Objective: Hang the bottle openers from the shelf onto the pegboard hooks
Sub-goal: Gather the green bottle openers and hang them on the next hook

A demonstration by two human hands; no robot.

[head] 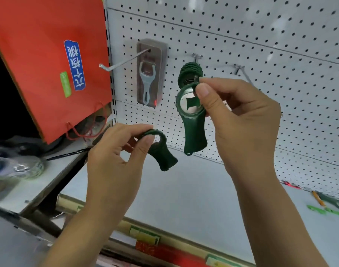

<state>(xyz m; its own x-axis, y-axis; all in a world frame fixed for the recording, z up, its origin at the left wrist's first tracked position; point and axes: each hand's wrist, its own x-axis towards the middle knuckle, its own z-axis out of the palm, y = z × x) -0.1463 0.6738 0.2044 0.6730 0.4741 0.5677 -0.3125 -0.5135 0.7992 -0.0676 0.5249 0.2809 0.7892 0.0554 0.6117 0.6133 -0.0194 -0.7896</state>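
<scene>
While our right hand [239, 112] pinches a green opener [192, 120] at the twelve-o'clock hook [196, 60], it could slip off if misthreaded; our left hand [116, 151] grips another opener [161, 151] at seven o'clock

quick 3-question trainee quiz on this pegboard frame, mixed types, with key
1. True or false: the left hand holds nothing.
2. The right hand brings its green opener to which hook? A) middle hook with green openers on it B) bare right hook C) left hook with the boxed opener
3. Fill in: the bag left of the pegboard is ___.

Key: 1 false; 2 A; 3 red
</scene>
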